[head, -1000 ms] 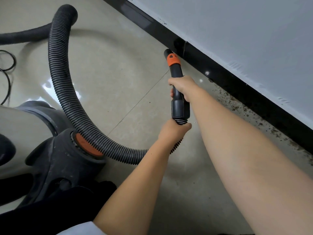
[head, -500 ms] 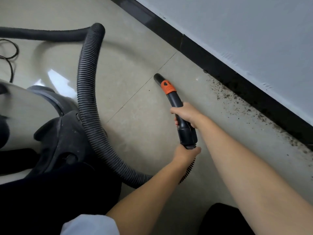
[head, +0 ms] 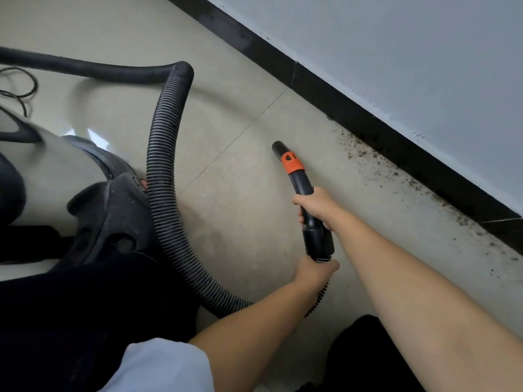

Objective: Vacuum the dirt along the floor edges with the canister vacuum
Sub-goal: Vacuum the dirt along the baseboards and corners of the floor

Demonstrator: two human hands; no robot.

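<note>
Here, at the far left, a thin black cord [head: 19, 86] loops on the tiled floor [head: 232, 193]. Near it stands the canister vacuum [head: 70, 193], pale with a dark lid. Its ribbed black hose [head: 167, 165] rises from the lid, bends at the far end, and curves back near to the hands. The left hand [head: 315, 271] grips the hose just below the black nozzle [head: 304, 193], fingers wrapped round it. The right hand [head: 317, 206] holds the nozzle's middle, fingers curled tight. The nozzle, with an orange band, points far and left, its tip over bare tile. To the right, dirt [head: 396, 171] lies scattered along the black baseboard [head: 368, 128] under the grey wall [head: 410, 52].
</note>
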